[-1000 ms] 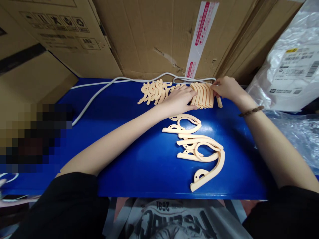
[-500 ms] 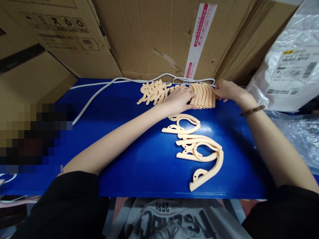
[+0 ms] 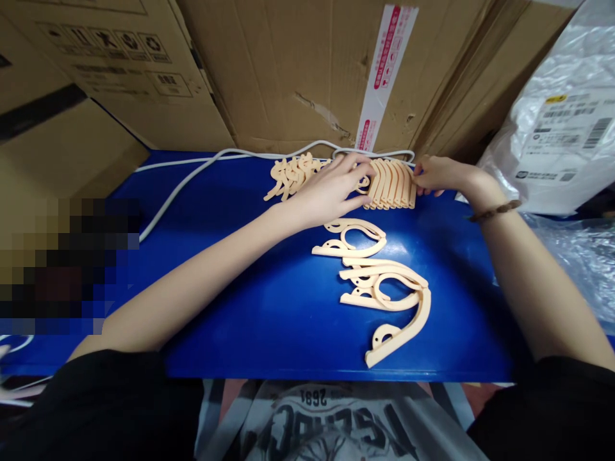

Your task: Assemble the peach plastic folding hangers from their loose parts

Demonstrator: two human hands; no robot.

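Observation:
A row of peach plastic hanger pieces [image 3: 391,184] stands on edge at the back of the blue table [image 3: 269,307]. My left hand [image 3: 327,189] rests against the left end of that row, thumb and fingers curled round the pieces. My right hand [image 3: 435,174] presses its closed fingers on the right end. More peach pieces [image 3: 293,174] lie bunched to the left of my left hand. Several flat curved hanger pieces [image 3: 379,282] lie loose in the middle of the table, nearer to me.
A white cable [image 3: 192,176] runs along the table's back edge. Cardboard boxes [image 3: 298,70] stand close behind and at the left. A crinkled plastic bag with labels [image 3: 562,128] sits at the right. A blurred patch covers the left side.
My left hand has lifted and shifted slightly, its fingers now reaching over the row's left end. My right hand slid in against the right end of the row.

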